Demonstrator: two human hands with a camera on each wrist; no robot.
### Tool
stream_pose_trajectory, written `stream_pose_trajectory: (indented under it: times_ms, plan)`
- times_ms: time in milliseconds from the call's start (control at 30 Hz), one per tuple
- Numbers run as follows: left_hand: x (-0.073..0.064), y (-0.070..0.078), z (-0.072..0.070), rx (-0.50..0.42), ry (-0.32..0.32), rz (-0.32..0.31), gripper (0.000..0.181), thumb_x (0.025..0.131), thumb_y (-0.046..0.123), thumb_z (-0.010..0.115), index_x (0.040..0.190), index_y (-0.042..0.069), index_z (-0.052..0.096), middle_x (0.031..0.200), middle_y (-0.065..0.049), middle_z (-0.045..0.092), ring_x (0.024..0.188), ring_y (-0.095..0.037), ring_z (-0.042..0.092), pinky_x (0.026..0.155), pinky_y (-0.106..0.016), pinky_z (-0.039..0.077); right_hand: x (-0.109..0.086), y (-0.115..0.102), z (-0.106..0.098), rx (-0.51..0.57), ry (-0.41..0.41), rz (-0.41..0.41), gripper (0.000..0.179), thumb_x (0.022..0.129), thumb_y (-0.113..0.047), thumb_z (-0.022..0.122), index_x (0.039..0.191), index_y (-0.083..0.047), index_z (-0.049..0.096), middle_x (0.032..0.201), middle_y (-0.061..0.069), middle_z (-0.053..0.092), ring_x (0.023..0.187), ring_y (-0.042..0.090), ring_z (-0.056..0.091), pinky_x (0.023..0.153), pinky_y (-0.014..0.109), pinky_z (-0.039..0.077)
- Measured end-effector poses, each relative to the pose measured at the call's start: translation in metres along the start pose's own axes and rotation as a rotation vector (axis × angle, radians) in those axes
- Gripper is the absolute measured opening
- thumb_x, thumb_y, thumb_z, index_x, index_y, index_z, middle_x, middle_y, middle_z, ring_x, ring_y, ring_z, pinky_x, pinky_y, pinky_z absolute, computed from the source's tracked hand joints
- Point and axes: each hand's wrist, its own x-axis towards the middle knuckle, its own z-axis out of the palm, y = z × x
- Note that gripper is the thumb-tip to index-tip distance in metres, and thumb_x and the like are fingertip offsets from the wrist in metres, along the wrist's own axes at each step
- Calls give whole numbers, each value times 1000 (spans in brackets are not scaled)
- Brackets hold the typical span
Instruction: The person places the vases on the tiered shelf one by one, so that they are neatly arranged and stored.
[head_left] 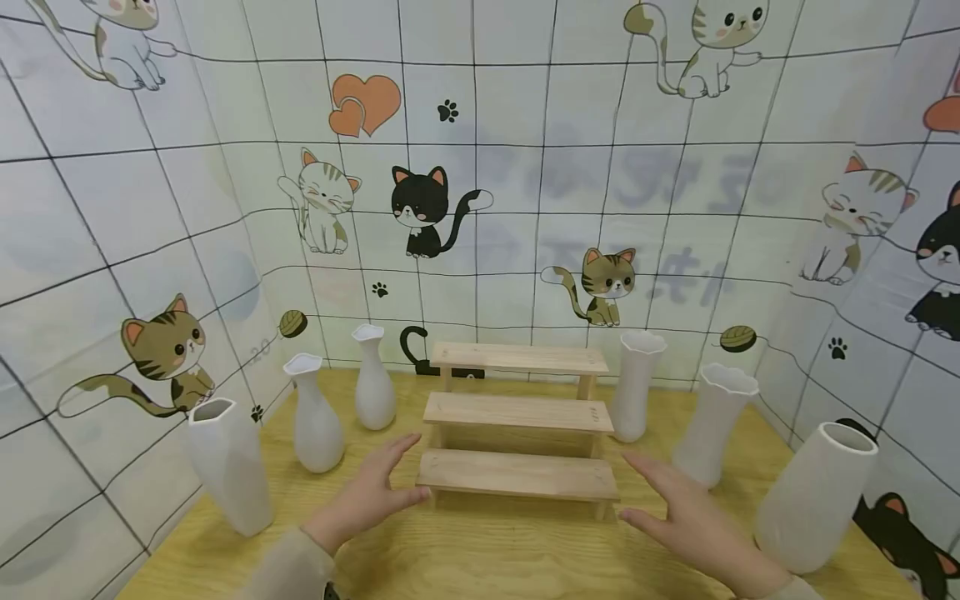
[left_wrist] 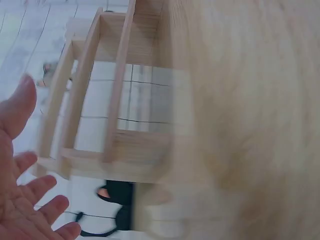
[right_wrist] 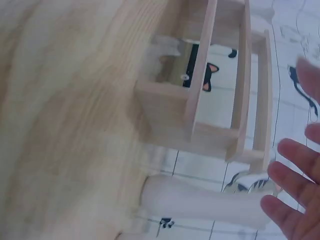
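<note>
A three-step wooden stand [head_left: 517,475] sits in the middle of the table, its steps rising toward the back wall. Just off its left front corner is my left hand [head_left: 371,492], fingers stretched and thumb apart, holding nothing. On the other side my right hand [head_left: 686,521] is spread near the stand's right end, also holding nothing. In the left wrist view, the left hand's fingers [left_wrist: 40,187] are loosely straight beside the stand [left_wrist: 120,150]. The right wrist view has the right hand's fingers [right_wrist: 295,172] relaxed and apart, with the stand [right_wrist: 170,115] beyond them.
On the left stand an angular white vase [head_left: 232,467] and two narrow-necked vases [head_left: 318,425] [head_left: 373,379]. To the right are a slim white vase [head_left: 636,387], a wavy-rimmed vase [head_left: 712,425] and a wide vase [head_left: 813,500] beside my right forearm. Cat-patterned walls [head_left: 510,108] enclose the table [head_left: 480,554].
</note>
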Motion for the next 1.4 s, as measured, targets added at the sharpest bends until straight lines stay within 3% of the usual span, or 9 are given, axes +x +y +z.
stream_pose_trajectory:
  times_ms: [100,200,367,500,600,767,1000,1133,1400]
  plan:
    - [2,-12,11,-127,62,-87,83,82,39,76,148,9,35,150,-19,33,136,-43,29,103,-63,27,-10,8,-4,11,137,110,61,86,-32,73,134,0,52,125,20,59,110,41,56,83,58,47]
    - [4,-20,18,-226,103,-159,84,82,38,76,147,5,35,149,-18,35,133,-41,33,104,-60,29,-18,14,-10,5,289,259,56,89,-33,71,131,1,55,118,21,62,103,36,59,78,40,52]
    - [7,-30,25,-342,122,-216,85,83,35,76,148,4,32,150,-18,33,133,-41,33,106,-57,29,-25,22,-20,131,616,568,54,90,-32,69,132,-1,54,116,15,60,92,2,49,72,9,37]
    - [10,-36,26,-396,85,-215,88,82,32,77,149,4,29,151,-20,29,133,-46,31,102,-59,33,-24,29,-30,209,932,736,59,88,-30,71,138,-9,50,123,-1,48,100,-8,34,92,19,31]
    - [13,-42,27,-420,46,-215,91,82,33,78,150,4,26,152,-20,27,134,-47,29,101,-60,34,-23,35,-39,274,1053,822,69,89,-35,68,146,-19,33,138,-7,29,122,1,24,106,28,20]
    - [21,-53,30,-482,-43,-215,95,82,35,77,153,8,19,154,-19,24,136,-43,28,105,-58,31,-20,47,-50,454,1074,928,80,89,-39,64,148,-29,12,149,-6,7,138,7,5,114,29,5]
    - [29,-61,38,-555,-93,-174,98,83,29,78,153,6,14,150,-25,28,133,-42,34,102,-51,37,-17,66,-51,664,1040,1008,87,84,-27,73,147,-34,14,150,-9,5,137,5,12,114,28,12]
    - [31,-65,40,-578,-107,-169,95,84,25,77,154,7,15,148,-24,32,131,-40,38,100,-48,40,-17,73,-48,662,1043,1041,85,83,-25,74,147,-33,18,151,-11,11,137,6,17,114,31,15]
    - [33,-68,38,-635,-121,-171,89,85,21,75,154,8,20,140,-18,41,120,-27,48,97,-40,44,-18,86,-50,682,1126,985,75,80,-17,78,144,-24,38,144,-9,37,133,8,33,113,29,21]
